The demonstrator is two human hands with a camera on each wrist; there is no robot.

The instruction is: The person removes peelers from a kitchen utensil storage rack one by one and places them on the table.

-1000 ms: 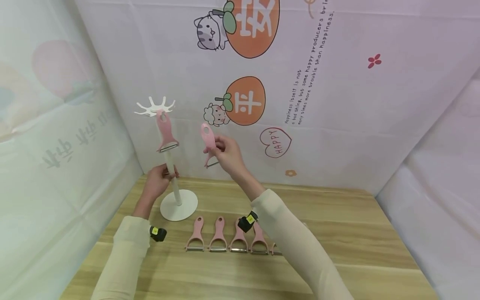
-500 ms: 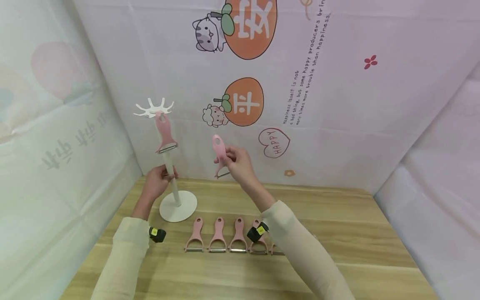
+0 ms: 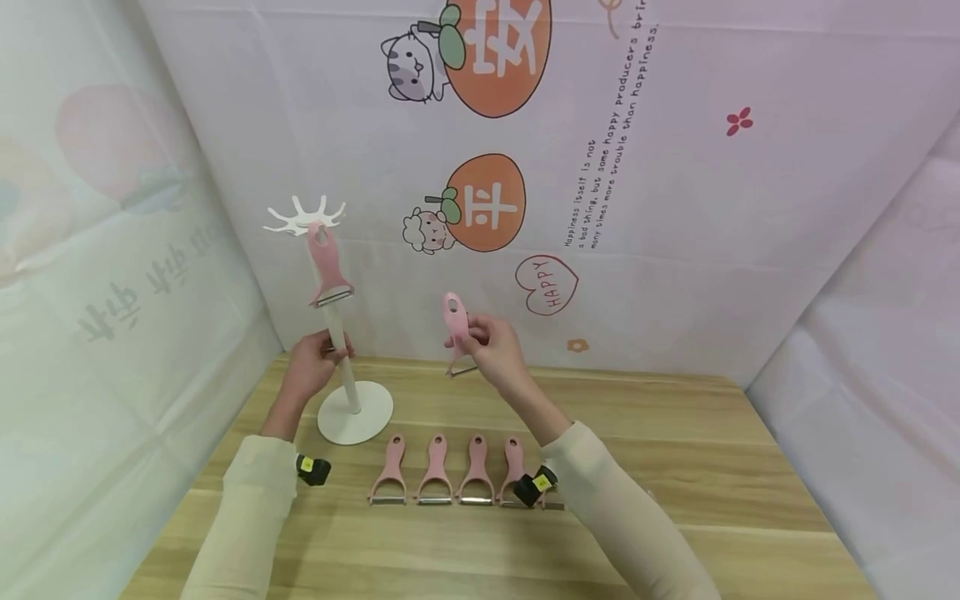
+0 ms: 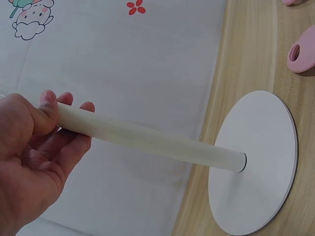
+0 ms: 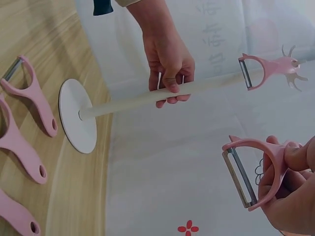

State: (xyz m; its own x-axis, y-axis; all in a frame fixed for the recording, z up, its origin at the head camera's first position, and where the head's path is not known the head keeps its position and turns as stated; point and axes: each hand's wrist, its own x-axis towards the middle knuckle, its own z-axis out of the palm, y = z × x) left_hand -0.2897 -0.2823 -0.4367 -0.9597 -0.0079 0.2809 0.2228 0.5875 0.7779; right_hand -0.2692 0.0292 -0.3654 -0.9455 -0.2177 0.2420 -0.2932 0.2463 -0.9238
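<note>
My left hand grips the white pole of a hook stand, whose round base rests on the wooden table. Curved hooks fan out at the stand's top, and one pink peeler hangs there, blade down. To the right of the stand, above the table, my right hand holds another pink peeler by its handle, between thumb and fingers. Its hanging hole points up and its blade down. In the right wrist view, the left hand's fingers and thumb wrap the pole.
Several pink peelers lie in a row on the table, blades toward the near side. The right sleeve and its wrist camera cover part of the row's right end. A printed white cloth rises behind the table, with cloth at both sides.
My right hand has drawn away from the stand, to the right and down, with the peeler still in its grip. The left hand stays on the pole.
</note>
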